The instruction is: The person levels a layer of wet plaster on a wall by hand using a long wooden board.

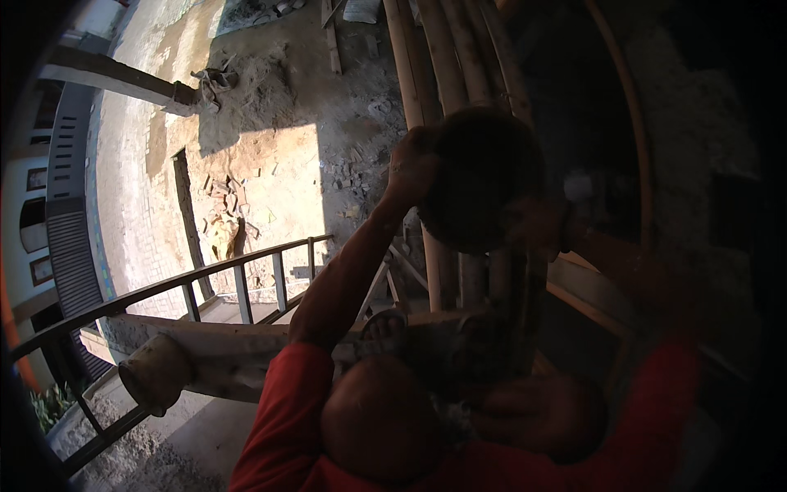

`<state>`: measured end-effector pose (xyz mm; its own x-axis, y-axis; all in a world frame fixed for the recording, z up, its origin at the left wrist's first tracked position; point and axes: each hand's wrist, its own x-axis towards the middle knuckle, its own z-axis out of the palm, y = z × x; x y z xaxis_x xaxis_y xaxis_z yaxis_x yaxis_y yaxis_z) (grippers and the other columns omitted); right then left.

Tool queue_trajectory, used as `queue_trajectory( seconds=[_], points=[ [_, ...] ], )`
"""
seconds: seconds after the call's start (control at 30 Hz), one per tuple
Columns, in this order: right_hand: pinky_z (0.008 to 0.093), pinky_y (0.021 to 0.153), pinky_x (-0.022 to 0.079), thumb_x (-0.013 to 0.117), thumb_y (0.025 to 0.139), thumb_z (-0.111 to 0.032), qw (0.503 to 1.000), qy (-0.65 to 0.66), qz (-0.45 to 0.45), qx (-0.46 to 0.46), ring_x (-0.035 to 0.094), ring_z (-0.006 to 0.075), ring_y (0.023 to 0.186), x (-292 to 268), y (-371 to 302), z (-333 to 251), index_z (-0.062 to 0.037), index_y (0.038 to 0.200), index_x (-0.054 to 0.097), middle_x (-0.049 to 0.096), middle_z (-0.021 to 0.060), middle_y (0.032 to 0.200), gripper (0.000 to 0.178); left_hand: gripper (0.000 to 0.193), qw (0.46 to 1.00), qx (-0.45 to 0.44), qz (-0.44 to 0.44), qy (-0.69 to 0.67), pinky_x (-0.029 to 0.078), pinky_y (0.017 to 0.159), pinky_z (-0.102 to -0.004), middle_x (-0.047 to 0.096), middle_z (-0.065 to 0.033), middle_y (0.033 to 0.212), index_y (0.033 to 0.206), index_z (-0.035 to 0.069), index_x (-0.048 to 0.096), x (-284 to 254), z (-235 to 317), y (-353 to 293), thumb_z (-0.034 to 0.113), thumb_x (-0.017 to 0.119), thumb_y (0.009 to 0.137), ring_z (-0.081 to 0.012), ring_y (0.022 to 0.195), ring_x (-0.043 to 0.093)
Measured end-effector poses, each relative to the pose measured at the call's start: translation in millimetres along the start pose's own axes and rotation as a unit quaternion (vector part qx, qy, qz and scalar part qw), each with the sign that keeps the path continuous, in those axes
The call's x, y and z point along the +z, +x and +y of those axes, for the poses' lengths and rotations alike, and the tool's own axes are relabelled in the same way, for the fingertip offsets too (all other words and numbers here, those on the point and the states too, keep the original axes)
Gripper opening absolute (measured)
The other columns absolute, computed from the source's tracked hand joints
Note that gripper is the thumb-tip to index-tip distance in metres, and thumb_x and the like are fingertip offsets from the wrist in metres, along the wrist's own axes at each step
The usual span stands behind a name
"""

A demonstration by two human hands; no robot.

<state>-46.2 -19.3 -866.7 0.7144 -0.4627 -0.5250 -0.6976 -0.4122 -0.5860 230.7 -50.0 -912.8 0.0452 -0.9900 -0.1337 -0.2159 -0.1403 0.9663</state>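
Observation:
A dark round bucket [479, 176] hangs in front of me above bamboo poles, its round face toward me. On its left rim my left hand [412, 168] is closed, the arm stretched forward. My right hand [534, 221], in deep shadow and blurred, lies against the lower right part of the bucket; whether its fingers grip cannot be made out. A dark band circles the right wrist. What the bucket holds is too dark to see. Below are my bent knees [381, 418] and a foot [384, 328] in a sandal on a plank.
Several bamboo poles [447, 57] run away from me. At the left, another bucket [156, 373], crusted with grey, stands by a metal railing [242, 287]. Far below lies ground with rubble [225, 197] and a sand heap [262, 90]. Deep shadow covers the right side.

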Motion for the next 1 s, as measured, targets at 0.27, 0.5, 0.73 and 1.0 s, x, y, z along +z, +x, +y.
queue_trajectory(
  seconds=[0.27, 0.5, 0.73, 1.0],
  points=[
    [0.0344, 0.080, 0.050, 0.058, 0.084, -0.012, 0.955, 0.066, 0.261, -0.124, 0.061, 0.0211, 0.094, 21.2, 44.8, -33.6, 0.0005, 0.100, 0.059, 0.063, 0.0105, 0.095, 0.020, 0.041, 0.994, -0.036, 0.035, -0.093, 0.047, 0.084, -0.0293, 0.063, -0.0119, 0.100, 0.111, -0.004, 0.057, -22.8, -26.1, 0.7, 0.001, 0.053, 0.070, -0.0192, 0.093, 0.059],
    [0.0318, 0.077, 0.052, 0.053, 0.088, -0.010, 0.824, 0.524, 0.099, 0.192, 0.057, 0.0152, 0.096, -4.3, 37.7, -41.8, 0.0007, 0.127, 0.049, 0.053, 0.0091, 0.113, 0.040, 0.042, 0.986, -0.047, 0.028, -0.158, 0.046, 0.085, -0.0302, 0.061, -0.0114, 0.098, 0.109, -0.003, 0.057, -21.4, -10.2, -6.4, -0.001, 0.051, 0.067, -0.0203, 0.094, 0.058],
    [0.0411, 0.084, 0.050, 0.052, 0.088, -0.016, 0.957, -0.242, 0.160, -0.011, 0.060, 0.0303, 0.094, -24.5, 11.8, 0.4, -0.0050, 0.127, 0.050, 0.059, 0.0146, 0.105, 0.041, 0.042, 0.992, -0.047, 0.035, -0.109, 0.047, 0.084, -0.0316, 0.061, -0.0119, 0.098, 0.108, -0.002, 0.056, -21.2, -30.9, 7.6, 0.000, 0.055, 0.066, -0.0213, 0.093, 0.058],
    [0.0454, 0.078, 0.051, 0.051, 0.087, -0.018, 0.909, -0.379, 0.070, 0.161, 0.061, 0.0343, 0.092, -23.0, 39.0, -30.2, -0.0141, 0.121, 0.055, 0.062, 0.0152, 0.097, 0.034, 0.037, 0.992, -0.068, 0.018, -0.109, 0.048, 0.082, -0.0379, 0.062, -0.0230, 0.099, 0.106, -0.006, 0.052, 0.6, -5.5, 19.0, 0.006, 0.054, 0.071, -0.0328, 0.096, 0.062]
  ],
)
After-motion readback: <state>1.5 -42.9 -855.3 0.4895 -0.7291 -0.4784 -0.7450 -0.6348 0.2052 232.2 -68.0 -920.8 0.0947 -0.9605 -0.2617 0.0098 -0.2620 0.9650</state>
